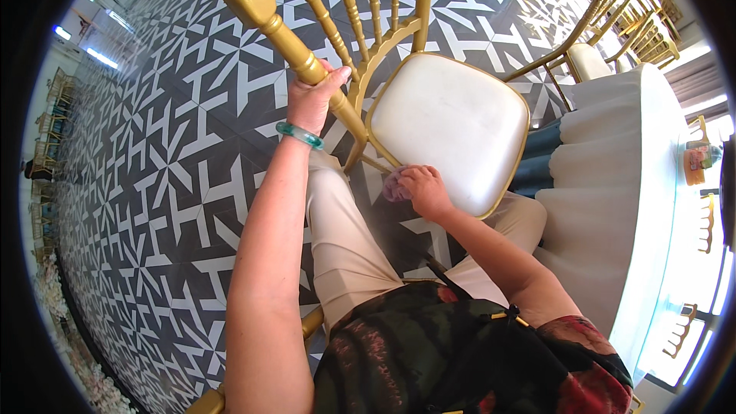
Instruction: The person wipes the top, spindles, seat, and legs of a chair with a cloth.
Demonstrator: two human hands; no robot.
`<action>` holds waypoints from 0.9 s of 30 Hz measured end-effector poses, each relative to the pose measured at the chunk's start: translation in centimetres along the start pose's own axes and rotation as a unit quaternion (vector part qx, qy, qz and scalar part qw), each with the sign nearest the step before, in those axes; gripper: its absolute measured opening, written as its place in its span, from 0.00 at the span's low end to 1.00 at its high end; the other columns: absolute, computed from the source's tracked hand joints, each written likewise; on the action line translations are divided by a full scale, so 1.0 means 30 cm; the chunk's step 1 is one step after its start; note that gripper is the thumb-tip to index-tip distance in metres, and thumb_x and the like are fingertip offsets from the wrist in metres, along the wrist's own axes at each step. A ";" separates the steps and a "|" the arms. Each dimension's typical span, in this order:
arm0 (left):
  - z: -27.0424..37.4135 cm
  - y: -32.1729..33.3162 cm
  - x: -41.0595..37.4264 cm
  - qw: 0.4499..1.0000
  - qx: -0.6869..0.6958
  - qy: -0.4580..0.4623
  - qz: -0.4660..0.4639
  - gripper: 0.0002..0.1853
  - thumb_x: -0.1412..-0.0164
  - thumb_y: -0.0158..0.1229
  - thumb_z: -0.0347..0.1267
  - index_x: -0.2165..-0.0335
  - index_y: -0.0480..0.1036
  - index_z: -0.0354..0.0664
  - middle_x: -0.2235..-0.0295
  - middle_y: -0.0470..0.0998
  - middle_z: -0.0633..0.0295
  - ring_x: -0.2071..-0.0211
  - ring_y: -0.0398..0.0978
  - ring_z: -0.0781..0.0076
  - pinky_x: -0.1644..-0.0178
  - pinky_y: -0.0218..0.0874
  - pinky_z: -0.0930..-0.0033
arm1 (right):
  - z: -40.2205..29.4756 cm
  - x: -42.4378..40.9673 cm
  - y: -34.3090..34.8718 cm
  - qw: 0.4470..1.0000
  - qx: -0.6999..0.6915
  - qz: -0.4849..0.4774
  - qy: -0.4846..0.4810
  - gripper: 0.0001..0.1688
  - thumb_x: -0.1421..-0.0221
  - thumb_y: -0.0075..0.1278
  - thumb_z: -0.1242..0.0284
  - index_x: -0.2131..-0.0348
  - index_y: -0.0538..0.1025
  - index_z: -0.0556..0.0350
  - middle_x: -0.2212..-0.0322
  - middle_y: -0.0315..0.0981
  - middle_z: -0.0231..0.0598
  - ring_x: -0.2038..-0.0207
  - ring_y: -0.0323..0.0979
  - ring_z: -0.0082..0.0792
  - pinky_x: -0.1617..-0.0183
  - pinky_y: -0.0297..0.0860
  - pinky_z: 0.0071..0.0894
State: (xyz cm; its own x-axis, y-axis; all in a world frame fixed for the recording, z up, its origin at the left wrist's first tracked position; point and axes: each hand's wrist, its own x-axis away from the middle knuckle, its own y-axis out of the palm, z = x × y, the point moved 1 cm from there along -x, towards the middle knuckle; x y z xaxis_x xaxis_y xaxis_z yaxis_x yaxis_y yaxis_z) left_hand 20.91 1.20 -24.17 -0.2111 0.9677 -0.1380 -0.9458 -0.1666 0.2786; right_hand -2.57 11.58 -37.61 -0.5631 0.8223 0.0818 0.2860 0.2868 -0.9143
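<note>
A gold chair (425, 34) with turned spindles and a white padded seat (451, 121) stands before me. My left hand (316, 95) is closed round one of its gold back posts, and a green bangle circles that wrist. Bunched under the fingers of my right hand (424, 190) is a purplish cloth (397, 185), which lies against the seat's near left edge. The right palm rests beside the white padding. Part of the cloth is hidden by the fingers.
At the right stands a round table with a white tablecloth (604, 184), an orange-coloured container (694, 164) on it. Another gold chair (589, 60) is at the upper right. My knees flank the chair seat. The floor is patterned grey and white.
</note>
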 end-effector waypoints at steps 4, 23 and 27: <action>-0.006 -0.006 -0.004 1.000 -0.010 0.000 0.001 0.11 0.53 0.63 0.26 0.73 0.67 0.45 0.76 0.71 0.68 0.72 0.72 0.77 0.62 0.63 0.73 | -0.020 -0.151 -0.088 0.938 -0.322 0.057 0.115 0.18 0.53 0.46 0.78 0.58 0.71 0.53 0.59 0.65 0.39 0.53 0.64 0.44 0.51 0.62 0.40; -0.014 -0.016 -0.008 1.000 0.004 -0.009 0.013 0.10 0.54 0.63 0.25 0.73 0.68 0.44 0.76 0.72 0.67 0.72 0.72 0.78 0.63 0.63 0.74 | -0.224 -0.327 -0.091 0.814 -0.545 0.097 0.177 0.15 0.42 0.36 0.67 0.59 0.65 0.57 0.58 0.62 0.39 0.59 0.64 0.33 0.60 0.70 0.32; -0.018 -0.011 -0.003 1.000 0.003 -0.005 0.005 0.10 0.54 0.63 0.24 0.73 0.68 0.44 0.76 0.73 0.67 0.72 0.73 0.77 0.63 0.64 0.74 | -0.266 -0.320 -0.180 0.780 -0.583 0.034 0.224 0.21 0.44 0.38 0.75 0.50 0.60 0.54 0.53 0.55 0.38 0.59 0.66 0.30 0.67 0.72 0.27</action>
State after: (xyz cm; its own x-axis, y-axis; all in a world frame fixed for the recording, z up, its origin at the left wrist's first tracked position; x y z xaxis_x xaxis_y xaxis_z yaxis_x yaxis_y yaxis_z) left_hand 21.10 1.06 -24.77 -0.2173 0.9681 -0.1252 -0.9424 -0.1747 0.2852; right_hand 7.48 6.07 -30.30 -0.2637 0.8692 0.4184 0.9613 0.2728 0.0391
